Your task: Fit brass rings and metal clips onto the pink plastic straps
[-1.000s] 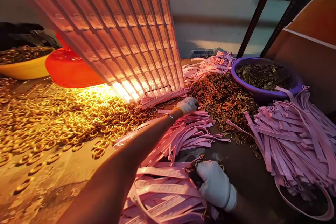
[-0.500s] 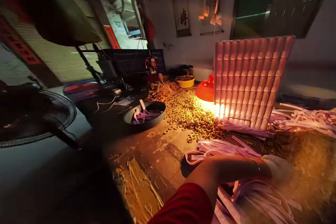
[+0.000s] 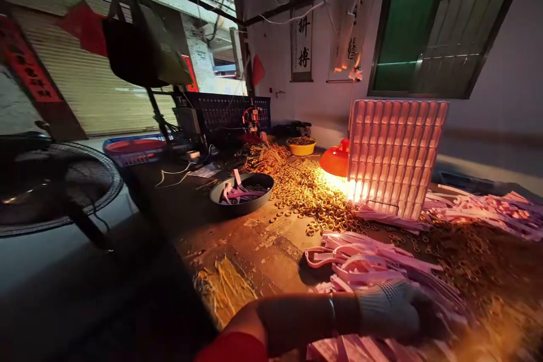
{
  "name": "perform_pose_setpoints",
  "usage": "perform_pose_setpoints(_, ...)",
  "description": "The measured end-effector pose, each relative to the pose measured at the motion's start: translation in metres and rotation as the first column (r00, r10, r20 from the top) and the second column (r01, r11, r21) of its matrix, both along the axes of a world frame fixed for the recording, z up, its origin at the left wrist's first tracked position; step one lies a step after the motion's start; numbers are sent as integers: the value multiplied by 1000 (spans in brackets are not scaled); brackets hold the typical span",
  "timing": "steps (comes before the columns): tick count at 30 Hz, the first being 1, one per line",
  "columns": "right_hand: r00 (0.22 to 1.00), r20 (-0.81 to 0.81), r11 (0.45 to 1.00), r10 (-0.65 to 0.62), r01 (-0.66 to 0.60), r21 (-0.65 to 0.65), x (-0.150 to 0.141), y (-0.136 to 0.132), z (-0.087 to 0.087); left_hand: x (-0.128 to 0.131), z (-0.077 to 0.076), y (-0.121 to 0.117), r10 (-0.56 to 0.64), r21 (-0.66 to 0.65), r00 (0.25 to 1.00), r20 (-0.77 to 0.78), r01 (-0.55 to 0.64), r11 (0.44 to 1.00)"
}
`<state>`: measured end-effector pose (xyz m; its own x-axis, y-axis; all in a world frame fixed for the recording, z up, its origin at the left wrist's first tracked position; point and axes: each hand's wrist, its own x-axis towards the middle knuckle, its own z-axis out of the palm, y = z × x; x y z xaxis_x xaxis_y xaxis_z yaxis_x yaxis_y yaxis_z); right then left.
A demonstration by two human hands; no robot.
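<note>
Left hand [image 3: 392, 310], gloved, over pink straps [image 3: 360, 257]; fingers blurred, cannot tell whether wide, narrow or holding. Straps heaped in front of panel [image 3: 392, 153]. Lamp [image 3: 334, 160] beside panel, above rings [image 3: 314, 192].

Far scroll [image 3: 301, 48]: 拼搏, in black. Right-hand scroll [image 3: 345, 48], left red banner [image 3: 30, 65]: characters, not clearly legible.

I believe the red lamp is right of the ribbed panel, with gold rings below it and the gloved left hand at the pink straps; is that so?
Not quite: the head view shows the red lamp left of the ribbed panel; the gold rings and left hand are as you say.
</note>
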<state>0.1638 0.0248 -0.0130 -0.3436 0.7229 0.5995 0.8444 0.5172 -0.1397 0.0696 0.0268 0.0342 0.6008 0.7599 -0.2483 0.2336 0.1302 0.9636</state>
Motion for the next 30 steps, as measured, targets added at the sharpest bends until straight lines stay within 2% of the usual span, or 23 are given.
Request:
perform_pose_setpoints(2, 996, 20, 995, -88, 89, -42, 44, -40, -2, -9, 0, -25, 102, 12, 993, 65, -103, 995)
perform_pose_setpoints(4, 983, 56, 977, -177, 183, -111, 74, -81, 3, -16, -1, -39, 86, -31, 986, 141, -82, 996)
perform_pose_setpoints(7, 964, 152, 955, -216, 241, -171, 78, -115, 19, -23, -6, -44, 77, -96, 982, 174, -60, 994)
perform_pose_setpoints(8, 954, 195, 945, -228, 265, -193, 73, -118, 23, -25, -8, -44, 44, -89, 990, 136, -32, 996)
perform_pose_setpoints(10, 926, 284, 920, -249, 318, -230, 60, -117, 28, -28, -9, -46, -20, 85, 999, 40, 16, 996)
perform_pose_setpoints(12, 913, 328, 903, -242, 336, -268, 51, -117, 30, -29, -9, -50, -57, 312, 998, -27, 62, 948)
perform_pose_setpoints(14, 917, 320, 892, -238, 337, -302, 47, -119, 30, -29, -9, -53, -71, 449, 996, -52, 87, 889)
perform_pose_setpoints(16, 921, 291, 876, -259, 351, -331, 47, -123, 29, -27, -12, -53, -80, 446, 995, -63, 100, 889)
perform_pose_setpoints(18, 921, 279, 854, -272, 364, -370, 48, -126, 29, -27, -19, -51, -73, 362, 995, -64, 91, 928)
perform_pose_setpoints(20, 930, 288, 833, -229, 340, -436, 51, -127, 30, -28, -26, -50, -29, 286, 998, -60, 45, 957)
perform_pose_setpoints(22, 933, 315, 796, -173, 321, -513, 53, -127, 30, -30, -33, -50, 17, 270, 998, -65, 1, 963)
perform_pose_setpoints(25, 922, 371, 748, -113, 325, -579, 54, -125, 26, -31, -43, -53, 0, 272, 996, -89, 24, 962)
perform_pose_setpoints(30, 897, 441, 815, 31, 233, -531, 59, -125, 9, -23, -50, -52, -61, 304, 990, -123, 96, 948)
